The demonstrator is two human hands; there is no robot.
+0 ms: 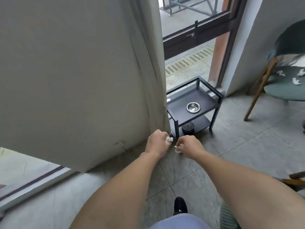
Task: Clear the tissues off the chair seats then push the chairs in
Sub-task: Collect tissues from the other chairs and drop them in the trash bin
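Hands, left (157, 143) and right (189, 147), each clutch crumpled tissue.

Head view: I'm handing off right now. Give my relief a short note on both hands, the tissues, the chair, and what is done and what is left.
Left hand: grips a crumpled tissue.
Right hand: pinches another tissue wad.
Both hands are held out low, in front of the black side table, which carries a metal ashtray.
Green chair, far right: three tissues remain on its seat.
Done: at least two tissues are picked up.
Left: get rid of the held tissues (no bin in view), clear the seat, push the chair in. No table to push it to is in view.
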